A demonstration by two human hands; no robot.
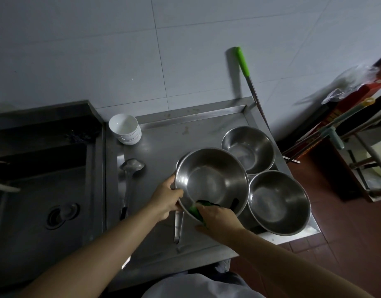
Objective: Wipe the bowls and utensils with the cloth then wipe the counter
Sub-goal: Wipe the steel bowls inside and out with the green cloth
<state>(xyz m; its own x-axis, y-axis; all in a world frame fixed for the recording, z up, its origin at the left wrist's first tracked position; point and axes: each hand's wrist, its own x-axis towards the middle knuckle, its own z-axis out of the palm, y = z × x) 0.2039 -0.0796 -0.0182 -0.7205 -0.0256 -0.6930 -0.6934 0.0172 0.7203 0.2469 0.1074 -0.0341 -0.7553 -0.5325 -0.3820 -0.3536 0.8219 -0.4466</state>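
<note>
- Steel bowl, the largest of three, sits tilted toward me above the counter, its near rim lifted between my two hands.
- My left hand grips that bowl at its left rim, thumb hooked over the edge and fingers curled round the outside wall.
- My right hand clutches the green cloth and presses it against the inside of the near wall, just below the rim; the cloth is bunched under my fingers, with a dark fold poking out into the bowl.
- So the bowl lies between my hands: left hand on its outer left edge, right hand at its near edge, reaching in.
- A second steel bowl stands upright on the counter just to the right, its rim touching or nearly touching the one I hold; I cannot tell which.
- A third steel bowl stands behind these two, near the counter's right back corner.
- A ladle lies flat on the counter to the left, cup away from me, well apart from my left hand.
- Another utensil handle pokes out from under the held bowl, pointing toward me.
- A stack of white bowls stands at the back left of the counter, beside the sink.
- A pole with a green grip leans against the tiled wall behind the counter.
</note>
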